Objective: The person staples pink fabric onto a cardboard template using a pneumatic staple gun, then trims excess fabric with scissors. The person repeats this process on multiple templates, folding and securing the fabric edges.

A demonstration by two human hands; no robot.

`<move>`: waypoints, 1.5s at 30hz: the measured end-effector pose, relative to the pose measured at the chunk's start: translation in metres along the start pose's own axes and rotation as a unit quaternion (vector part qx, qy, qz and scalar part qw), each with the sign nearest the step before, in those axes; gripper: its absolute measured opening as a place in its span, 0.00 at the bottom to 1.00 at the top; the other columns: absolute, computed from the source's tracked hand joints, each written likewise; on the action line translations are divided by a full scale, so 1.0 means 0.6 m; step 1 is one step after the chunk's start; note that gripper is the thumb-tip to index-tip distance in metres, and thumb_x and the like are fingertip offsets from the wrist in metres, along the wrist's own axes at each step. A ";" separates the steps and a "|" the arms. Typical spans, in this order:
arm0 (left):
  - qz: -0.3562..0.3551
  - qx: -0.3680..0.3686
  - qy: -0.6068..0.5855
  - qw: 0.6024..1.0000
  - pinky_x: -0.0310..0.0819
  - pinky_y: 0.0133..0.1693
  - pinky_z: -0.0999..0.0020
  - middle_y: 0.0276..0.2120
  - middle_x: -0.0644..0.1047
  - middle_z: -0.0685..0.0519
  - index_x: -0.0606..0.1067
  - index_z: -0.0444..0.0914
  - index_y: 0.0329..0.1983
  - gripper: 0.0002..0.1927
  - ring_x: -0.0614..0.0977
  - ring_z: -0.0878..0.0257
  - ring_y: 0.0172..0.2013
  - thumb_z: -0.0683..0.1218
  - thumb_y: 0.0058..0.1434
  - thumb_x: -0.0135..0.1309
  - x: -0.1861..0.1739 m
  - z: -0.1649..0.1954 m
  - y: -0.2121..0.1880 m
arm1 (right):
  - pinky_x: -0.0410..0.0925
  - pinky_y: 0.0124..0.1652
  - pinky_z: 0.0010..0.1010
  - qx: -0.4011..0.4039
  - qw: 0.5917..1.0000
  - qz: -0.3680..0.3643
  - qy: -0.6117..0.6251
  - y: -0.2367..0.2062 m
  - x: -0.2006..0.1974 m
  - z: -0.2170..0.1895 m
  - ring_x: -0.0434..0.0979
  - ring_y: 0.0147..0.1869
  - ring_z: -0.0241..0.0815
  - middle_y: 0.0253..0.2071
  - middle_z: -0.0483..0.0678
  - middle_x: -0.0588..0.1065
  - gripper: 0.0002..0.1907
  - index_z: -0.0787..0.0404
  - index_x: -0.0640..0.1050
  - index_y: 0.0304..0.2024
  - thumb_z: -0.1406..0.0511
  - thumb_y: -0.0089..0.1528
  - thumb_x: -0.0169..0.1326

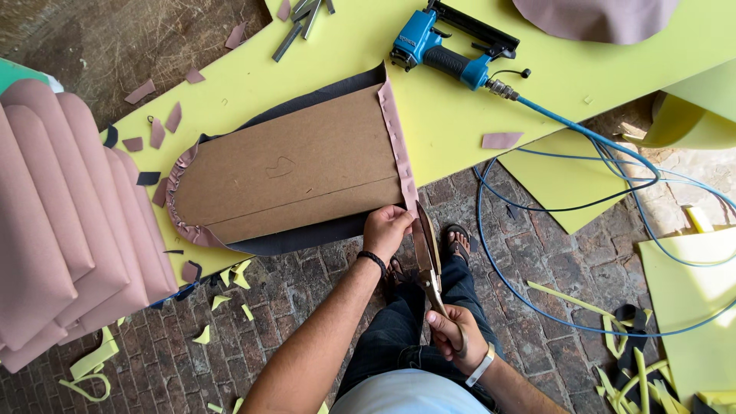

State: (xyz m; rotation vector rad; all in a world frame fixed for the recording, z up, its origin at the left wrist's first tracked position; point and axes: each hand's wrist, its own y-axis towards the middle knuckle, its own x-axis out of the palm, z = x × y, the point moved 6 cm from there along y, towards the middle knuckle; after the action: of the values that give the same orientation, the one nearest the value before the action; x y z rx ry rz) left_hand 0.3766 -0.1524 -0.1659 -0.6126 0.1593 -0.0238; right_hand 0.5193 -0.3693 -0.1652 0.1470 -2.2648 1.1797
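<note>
head view: left hand point(386, 228) closed on near corner of cardboard panel point(287, 172), pinning pink fabric edge point(397, 138) taut on yellow table point(460, 115). right hand point(452, 331) fingers through handles of scissors point(428, 257), blades open beside that corner. blue staple gun point(448, 54) parked well apart.

**Hidden and cut off**

Scissor handles point(448, 326) mostly buried inside right grip point(454, 331). Panel's point(291, 172) front side turned down, unseen. Mauve fabric piece point(598, 17) clipped by top edge. Cushion stack point(61, 222) cut off at left. Blue hose point(613, 165) run past right edge.
</note>
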 end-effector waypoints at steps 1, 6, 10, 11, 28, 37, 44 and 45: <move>-0.003 -0.002 -0.019 1.000 0.77 0.32 0.77 0.26 0.82 0.57 0.80 0.35 0.30 0.09 0.81 0.72 0.27 0.46 0.62 0.61 0.000 -0.002 0.001 | 0.52 0.13 0.26 0.007 1.000 0.001 -0.012 0.000 0.000 0.002 0.58 0.11 0.34 0.13 0.43 0.64 0.23 0.58 0.69 0.23 0.52 0.60 0.62; 0.000 -0.019 -0.022 1.000 0.76 0.32 0.76 0.27 0.81 0.56 0.80 0.35 0.30 0.08 0.80 0.71 0.27 0.45 0.61 0.61 0.001 -0.008 0.001 | 0.55 0.15 0.26 0.015 0.999 -0.016 0.049 -0.008 -0.007 0.000 0.62 0.14 0.34 0.15 0.42 0.66 0.23 0.60 0.69 0.23 0.52 0.62 0.60; -0.002 -0.020 -0.007 1.000 0.77 0.33 0.76 0.27 0.81 0.55 0.80 0.34 0.31 0.08 0.81 0.71 0.28 0.45 0.61 0.61 0.001 0.000 -0.004 | 0.53 0.12 0.26 0.010 1.000 -0.004 -0.025 -0.014 -0.005 -0.002 0.59 0.10 0.34 0.13 0.43 0.65 0.22 0.60 0.69 0.23 0.54 0.60 0.62; -0.004 -0.017 0.012 1.000 0.76 0.32 0.75 0.27 0.82 0.54 0.80 0.34 0.31 0.08 0.81 0.70 0.28 0.44 0.61 0.61 0.000 0.004 -0.006 | 0.53 0.12 0.26 0.011 1.000 -0.004 -0.023 -0.016 -0.001 -0.001 0.59 0.11 0.34 0.14 0.43 0.65 0.22 0.60 0.70 0.23 0.54 0.60 0.62; -0.091 -0.060 -0.060 0.992 0.84 0.39 0.68 0.33 0.83 0.49 0.80 0.32 0.36 0.09 0.86 0.63 0.34 0.44 0.65 0.57 0.004 -0.001 -0.008 | 0.58 0.12 0.24 0.068 0.982 -0.164 -0.056 -0.013 -0.103 -0.113 0.63 0.12 0.32 0.12 0.42 0.67 0.30 0.58 0.68 0.17 0.46 0.62 0.59; -0.105 -0.074 -0.094 0.987 0.82 0.42 0.66 0.35 0.83 0.49 0.80 0.33 0.38 0.10 0.86 0.61 0.36 0.46 0.65 0.56 -0.003 0.004 -0.016 | 0.60 0.19 0.17 0.163 0.913 -0.369 0.060 0.074 -0.072 -0.227 0.66 0.20 0.27 0.22 0.40 0.68 0.30 0.58 0.72 0.27 0.41 0.60 0.59; -0.068 -0.096 -0.083 0.989 0.86 0.39 0.68 0.33 0.83 0.46 0.76 0.33 0.31 0.06 0.88 0.60 0.35 0.41 0.61 0.51 -0.022 0.011 -0.011 | 0.57 0.14 0.20 0.117 0.950 -0.289 0.016 0.055 -0.057 -0.181 0.62 0.14 0.28 0.17 0.38 0.65 0.25 0.57 0.69 0.24 0.48 0.62 0.61; -0.067 -0.094 -0.079 0.990 0.85 0.37 0.69 0.32 0.83 0.47 0.77 0.34 0.30 0.08 0.87 0.61 0.34 0.42 0.61 0.50 -0.027 0.016 -0.010 | 0.56 0.14 0.20 0.110 0.955 -0.277 0.004 0.052 -0.059 -0.181 0.61 0.14 0.28 0.17 0.38 0.65 0.25 0.57 0.69 0.23 0.49 0.62 0.61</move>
State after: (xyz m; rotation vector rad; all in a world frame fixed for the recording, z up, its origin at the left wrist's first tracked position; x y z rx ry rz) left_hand 0.3625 -0.1506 -0.1522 -0.8093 -0.0345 -0.0897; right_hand 0.5855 -0.2716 -0.1586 0.8050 -1.8879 1.1045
